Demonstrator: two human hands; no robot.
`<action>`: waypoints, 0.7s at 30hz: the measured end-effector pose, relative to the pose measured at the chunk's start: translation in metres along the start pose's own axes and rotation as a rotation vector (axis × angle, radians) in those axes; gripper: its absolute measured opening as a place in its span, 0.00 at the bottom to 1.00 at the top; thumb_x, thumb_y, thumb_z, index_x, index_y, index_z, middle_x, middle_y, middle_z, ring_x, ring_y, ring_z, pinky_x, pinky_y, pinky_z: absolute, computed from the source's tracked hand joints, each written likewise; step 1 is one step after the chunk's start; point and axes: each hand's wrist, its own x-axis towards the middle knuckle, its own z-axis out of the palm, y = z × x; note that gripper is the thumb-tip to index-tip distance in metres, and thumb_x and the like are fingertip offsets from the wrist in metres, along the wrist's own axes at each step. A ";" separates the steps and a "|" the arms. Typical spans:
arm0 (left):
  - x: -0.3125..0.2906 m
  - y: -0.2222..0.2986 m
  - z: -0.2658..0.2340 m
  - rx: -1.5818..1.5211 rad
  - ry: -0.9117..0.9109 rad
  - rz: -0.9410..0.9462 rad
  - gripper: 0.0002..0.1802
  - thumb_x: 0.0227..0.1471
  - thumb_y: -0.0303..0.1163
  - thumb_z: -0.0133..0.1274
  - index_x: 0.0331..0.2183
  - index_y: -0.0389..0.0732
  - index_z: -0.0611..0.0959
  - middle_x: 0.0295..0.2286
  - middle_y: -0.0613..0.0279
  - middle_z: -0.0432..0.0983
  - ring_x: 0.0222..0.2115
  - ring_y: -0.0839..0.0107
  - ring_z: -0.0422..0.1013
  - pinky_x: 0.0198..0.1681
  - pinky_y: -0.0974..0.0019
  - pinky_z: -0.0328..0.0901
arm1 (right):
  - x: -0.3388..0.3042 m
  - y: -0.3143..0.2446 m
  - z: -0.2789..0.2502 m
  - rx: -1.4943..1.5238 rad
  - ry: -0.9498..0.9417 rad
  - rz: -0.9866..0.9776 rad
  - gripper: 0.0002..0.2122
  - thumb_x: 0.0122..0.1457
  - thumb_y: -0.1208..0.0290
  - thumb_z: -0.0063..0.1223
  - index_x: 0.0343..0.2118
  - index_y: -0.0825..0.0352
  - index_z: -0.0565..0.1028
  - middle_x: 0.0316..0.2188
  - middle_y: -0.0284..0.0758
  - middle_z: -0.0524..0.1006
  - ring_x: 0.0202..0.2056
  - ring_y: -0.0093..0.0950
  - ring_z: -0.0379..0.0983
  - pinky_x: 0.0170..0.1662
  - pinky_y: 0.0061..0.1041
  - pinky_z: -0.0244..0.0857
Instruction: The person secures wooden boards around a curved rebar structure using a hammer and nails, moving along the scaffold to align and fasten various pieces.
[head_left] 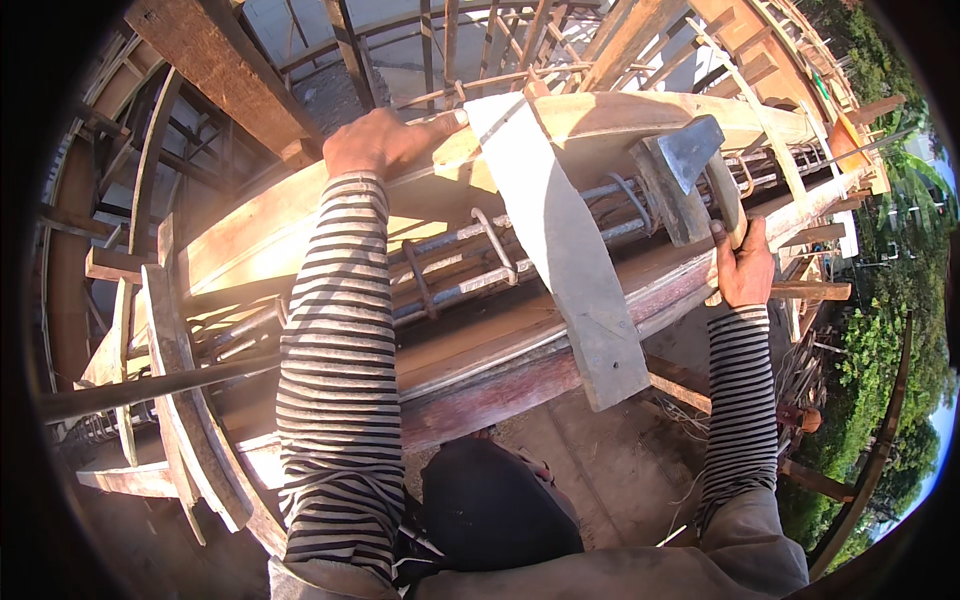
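Note:
My left hand (372, 146) is closed over the top edge of the far wooden formwork board (250, 215), its fingers largely hidden. Its thumb stretches right to the end of a pale flat board (540, 215), which lies across the trough between both side boards. At the near side board (500, 392), my right hand (744, 265) is closed around the wooden handle of a hatchet-like tool (694, 152) with a broad metal head. Beside that head stands a short grey wooden block (672, 195). Steel reinforcing bars with bent stirrups (492, 243) run inside the trough.
A thick wooden post (215, 70) slants at the upper left. Curved wooden strips (190, 400) cross the trough's left end. Below the near board is a person's head in a dark cap (495, 500). Timber scaffolding fills the far side; trees (880, 370) stand at right.

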 end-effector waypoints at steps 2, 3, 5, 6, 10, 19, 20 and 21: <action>-0.012 0.010 -0.010 0.001 -0.043 -0.030 0.62 0.35 0.85 0.45 0.50 0.35 0.82 0.51 0.39 0.75 0.56 0.46 0.69 0.59 0.50 0.61 | 0.001 0.005 0.002 -0.032 0.004 -0.037 0.18 0.60 0.61 0.56 0.45 0.67 0.64 0.32 0.56 0.76 0.36 0.59 0.74 0.38 0.51 0.66; -0.007 0.006 -0.007 0.009 -0.027 -0.030 0.62 0.35 0.84 0.45 0.50 0.35 0.82 0.51 0.39 0.75 0.56 0.46 0.70 0.59 0.50 0.61 | 0.001 0.003 0.003 -0.030 0.007 -0.020 0.19 0.61 0.58 0.55 0.45 0.67 0.64 0.32 0.56 0.77 0.36 0.59 0.74 0.38 0.50 0.66; 0.004 -0.002 -0.001 0.013 -0.005 -0.025 0.61 0.35 0.84 0.46 0.49 0.35 0.83 0.50 0.40 0.76 0.55 0.46 0.70 0.59 0.51 0.61 | 0.005 -0.004 0.002 -0.006 0.022 -0.049 0.20 0.62 0.55 0.55 0.45 0.67 0.65 0.32 0.57 0.77 0.36 0.59 0.74 0.38 0.50 0.66; 0.003 -0.003 0.001 0.017 -0.006 -0.011 0.60 0.37 0.83 0.45 0.49 0.36 0.83 0.49 0.41 0.77 0.54 0.46 0.71 0.58 0.51 0.62 | 0.004 -0.005 0.001 -0.004 0.016 -0.054 0.22 0.63 0.53 0.54 0.46 0.68 0.65 0.33 0.57 0.77 0.36 0.58 0.74 0.38 0.50 0.66; -0.002 -0.006 0.010 0.061 0.097 0.031 0.55 0.42 0.81 0.43 0.48 0.40 0.85 0.49 0.43 0.78 0.53 0.48 0.72 0.57 0.50 0.62 | 0.004 -0.003 0.002 -0.088 -0.030 -0.062 0.22 0.63 0.52 0.54 0.46 0.67 0.66 0.33 0.58 0.77 0.37 0.57 0.75 0.39 0.49 0.66; 0.011 -0.007 0.024 0.015 0.278 -0.006 0.41 0.57 0.66 0.37 0.44 0.39 0.86 0.44 0.45 0.81 0.48 0.49 0.75 0.53 0.51 0.65 | 0.001 -0.003 0.002 -0.028 0.002 0.016 0.22 0.62 0.52 0.55 0.48 0.67 0.67 0.33 0.57 0.78 0.38 0.57 0.76 0.40 0.48 0.68; 0.007 -0.006 0.018 0.013 0.248 -0.023 0.41 0.56 0.66 0.37 0.46 0.40 0.86 0.45 0.45 0.80 0.50 0.48 0.74 0.54 0.51 0.64 | 0.003 -0.008 0.002 -0.012 0.005 0.051 0.23 0.62 0.51 0.55 0.47 0.67 0.67 0.33 0.57 0.78 0.38 0.57 0.77 0.40 0.48 0.69; 0.006 -0.005 0.016 0.009 0.214 -0.035 0.41 0.56 0.66 0.37 0.47 0.41 0.85 0.46 0.44 0.80 0.51 0.48 0.73 0.55 0.51 0.63 | 0.005 -0.005 0.003 0.003 0.008 0.064 0.24 0.62 0.49 0.54 0.44 0.68 0.67 0.30 0.57 0.78 0.36 0.57 0.77 0.39 0.48 0.69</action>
